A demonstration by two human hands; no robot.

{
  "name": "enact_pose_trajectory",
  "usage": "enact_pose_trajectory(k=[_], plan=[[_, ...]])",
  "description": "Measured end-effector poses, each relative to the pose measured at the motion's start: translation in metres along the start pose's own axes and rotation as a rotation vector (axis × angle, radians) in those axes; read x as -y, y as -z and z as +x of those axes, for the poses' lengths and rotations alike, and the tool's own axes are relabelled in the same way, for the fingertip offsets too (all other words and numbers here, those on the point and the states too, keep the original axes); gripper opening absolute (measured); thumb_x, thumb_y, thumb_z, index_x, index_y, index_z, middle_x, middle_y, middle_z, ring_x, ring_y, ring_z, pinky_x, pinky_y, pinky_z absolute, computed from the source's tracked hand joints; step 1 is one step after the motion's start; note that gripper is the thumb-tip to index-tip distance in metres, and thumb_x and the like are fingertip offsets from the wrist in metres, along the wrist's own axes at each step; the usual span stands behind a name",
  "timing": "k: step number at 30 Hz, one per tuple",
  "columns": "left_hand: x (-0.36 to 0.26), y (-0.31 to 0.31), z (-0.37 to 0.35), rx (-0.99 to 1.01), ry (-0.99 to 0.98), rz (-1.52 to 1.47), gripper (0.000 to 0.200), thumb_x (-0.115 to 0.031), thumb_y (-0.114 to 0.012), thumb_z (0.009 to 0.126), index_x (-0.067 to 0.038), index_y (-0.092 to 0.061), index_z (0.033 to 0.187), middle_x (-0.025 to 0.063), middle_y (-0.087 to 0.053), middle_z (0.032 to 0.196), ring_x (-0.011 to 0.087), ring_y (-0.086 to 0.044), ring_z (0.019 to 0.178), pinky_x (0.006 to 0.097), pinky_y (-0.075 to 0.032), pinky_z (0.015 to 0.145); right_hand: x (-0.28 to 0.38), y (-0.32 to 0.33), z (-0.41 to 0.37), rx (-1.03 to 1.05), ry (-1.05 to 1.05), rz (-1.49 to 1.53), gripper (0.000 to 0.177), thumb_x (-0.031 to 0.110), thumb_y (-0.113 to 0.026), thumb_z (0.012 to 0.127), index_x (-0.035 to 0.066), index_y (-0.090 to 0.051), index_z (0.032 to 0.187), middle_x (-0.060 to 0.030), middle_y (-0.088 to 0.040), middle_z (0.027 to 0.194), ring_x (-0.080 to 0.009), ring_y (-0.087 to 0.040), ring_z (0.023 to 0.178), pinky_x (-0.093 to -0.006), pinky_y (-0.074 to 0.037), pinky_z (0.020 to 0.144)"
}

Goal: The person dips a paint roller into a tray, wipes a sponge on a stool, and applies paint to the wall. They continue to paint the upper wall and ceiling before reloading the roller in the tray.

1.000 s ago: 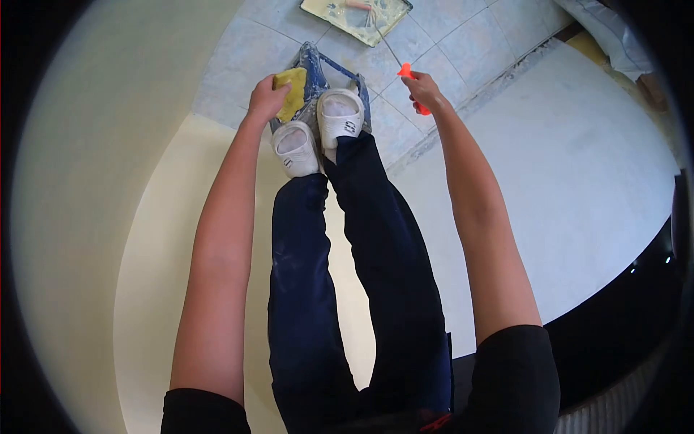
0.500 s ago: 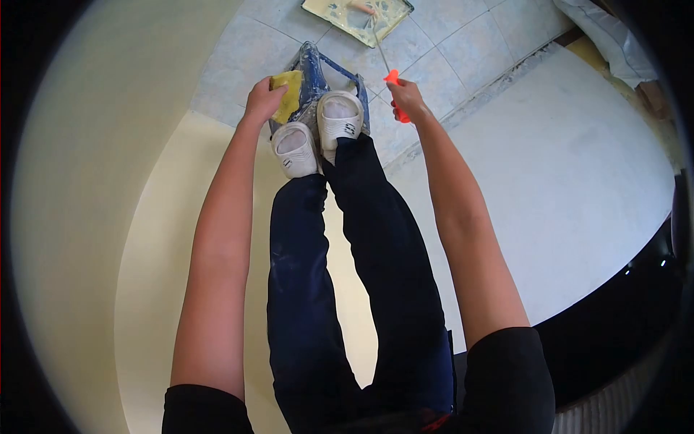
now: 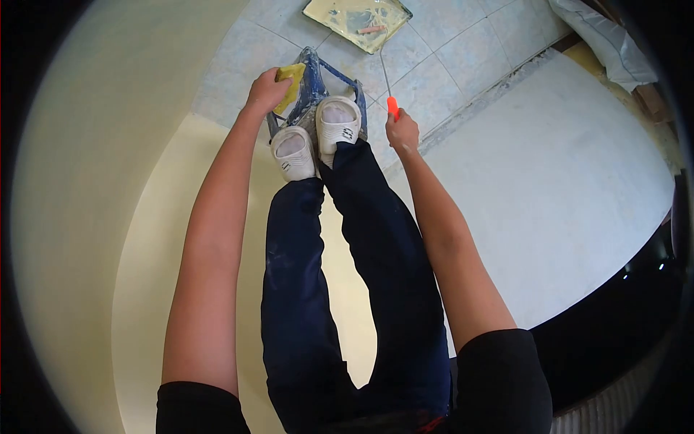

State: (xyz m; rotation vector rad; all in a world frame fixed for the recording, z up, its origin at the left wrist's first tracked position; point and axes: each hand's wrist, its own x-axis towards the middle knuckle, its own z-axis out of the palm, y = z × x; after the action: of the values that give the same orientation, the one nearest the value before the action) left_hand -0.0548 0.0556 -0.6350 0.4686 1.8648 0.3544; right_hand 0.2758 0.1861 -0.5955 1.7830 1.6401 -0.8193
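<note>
Where pale marbled floor tiles [image 3: 434, 54] meet the smooth cream wall [image 3: 155, 155], the left hand [image 3: 267, 92] grips a flat yellow pad [image 3: 288, 79]. The right hand [image 3: 402, 132] clasps an orange-handled roller [image 3: 393, 107].

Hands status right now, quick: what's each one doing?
Left hand: closed on the edge of a flat yellow piece.
Right hand: closed around the orange handle of the paint roller.
</note>
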Motion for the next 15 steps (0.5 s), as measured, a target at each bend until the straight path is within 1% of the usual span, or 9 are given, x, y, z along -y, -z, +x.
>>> enact_pose_trajectory(k=[1, 2, 4, 5, 8, 9, 12, 15], plan=[[0.003, -0.002, 0.002, 0.002, -0.008, -0.038, 0.043, -0.034, -0.066, 0.091, -0.003, -0.066, 0.122, 0.0199, -0.072, 0.116, 0.0356, -0.069, 0.108, 0.0420, -0.052, 0.093, -0.002, -0.003, 0.007, -0.008, 0.029, -0.041, 0.034, 0.033, -0.055, 0.099, 0.004, -0.067, 0.112, -0.0256, -0.072, 0.099, -0.0466, -0.069, 0.095, -0.0542, -0.055, 0.081], [0.009, -0.004, 0.004, 0.003, -0.014, -0.073, 0.042, -0.035, -0.065, 0.092, -0.004, -0.066, 0.121, 0.0201, -0.072, 0.115, 0.0362, -0.069, 0.108, 0.0422, -0.052, 0.093, -0.001, -0.003, 0.012, -0.006, 0.028, -0.040, 0.034, 0.033, -0.055, 0.099, 0.004, -0.067, 0.112, -0.0256, -0.072, 0.099, -0.0466, -0.069, 0.095, -0.0542, -0.055, 0.081], [0.007, -0.007, -0.001, 0.003, 0.010, -0.057, 0.042, -0.035, -0.065, 0.093, -0.004, -0.066, 0.121, 0.0204, -0.072, 0.116, 0.0366, -0.068, 0.108, 0.0422, -0.052, 0.093, 0.008, 0.002, 0.016, -0.090, 0.062, -0.122, 0.034, 0.035, -0.055, 0.099, 0.004, -0.067, 0.109, -0.0260, -0.072, 0.098, -0.0457, -0.069, 0.095, -0.0542, -0.055, 0.082], [0.006, -0.008, -0.005, 0.002, 0.034, -0.051, 0.043, -0.036, -0.064, 0.093, -0.004, -0.066, 0.121, 0.0206, -0.071, 0.116, 0.0371, -0.068, 0.109, 0.0423, -0.052, 0.092, 0.014, 0.006, 0.017, -0.068, 0.047, -0.102, 0.036, 0.037, -0.054, 0.100, 0.004, -0.066, 0.109, -0.0263, -0.072, 0.102, -0.0454, -0.069, 0.099, -0.0547, -0.055, 0.085], [0.015, -0.018, -0.008, 0.007, 0.030, -0.054, 0.043, -0.037, -0.062, 0.095, -0.004, -0.065, 0.121, 0.0212, -0.071, 0.116, 0.0380, -0.068, 0.109, 0.0433, -0.052, 0.093, 0.027, 0.019, 0.022, -0.070, 0.045, -0.100, 0.036, 0.037, -0.053, 0.100, 0.003, -0.064, 0.107, -0.0268, -0.072, 0.101, -0.0468, -0.069, 0.098, -0.0559, -0.056, 0.084], [0.019, -0.021, -0.007, 0.008, 0.029, -0.055, 0.043, -0.037, -0.062, 0.095, -0.004, -0.065, 0.121, 0.0212, -0.071, 0.116, 0.0380, -0.068, 0.109, 0.0433, -0.052, 0.093, 0.029, 0.022, 0.023, -0.038, 0.021, -0.131, 0.036, 0.037, -0.052, 0.101, 0.003, -0.064, 0.111, -0.0258, -0.072, 0.104, -0.0455, -0.070, 0.100, -0.0549, -0.056, 0.085], [0.028, -0.031, -0.014, -0.002, 0.034, -0.045, 0.043, -0.038, -0.062, 0.095, -0.003, -0.064, 0.121, 0.0221, -0.071, 0.115, 0.0390, -0.067, 0.110, 0.0447, -0.052, 0.093, 0.028, 0.023, 0.023, -0.016, 0.013, -0.185, 0.038, 0.036, -0.052, 0.102, 0.002, -0.063, 0.114, -0.0255, -0.072, 0.106, -0.0446, -0.070, 0.102, -0.0539, -0.056, 0.086], [0.029, -0.026, -0.017, -0.003, 0.056, 0.026, 0.043, -0.038, -0.061, 0.096, -0.003, -0.064, 0.122, 0.0226, -0.071, 0.116, 0.0396, -0.067, 0.110, 0.0453, -0.051, 0.094, 0.035, 0.019, 0.023, -0.013, 0.000, -0.148, 0.039, 0.036, -0.051, 0.102, 0.001, -0.063, 0.115, -0.0258, -0.072, 0.107, -0.0441, -0.070, 0.102, -0.0535, -0.056, 0.086]])
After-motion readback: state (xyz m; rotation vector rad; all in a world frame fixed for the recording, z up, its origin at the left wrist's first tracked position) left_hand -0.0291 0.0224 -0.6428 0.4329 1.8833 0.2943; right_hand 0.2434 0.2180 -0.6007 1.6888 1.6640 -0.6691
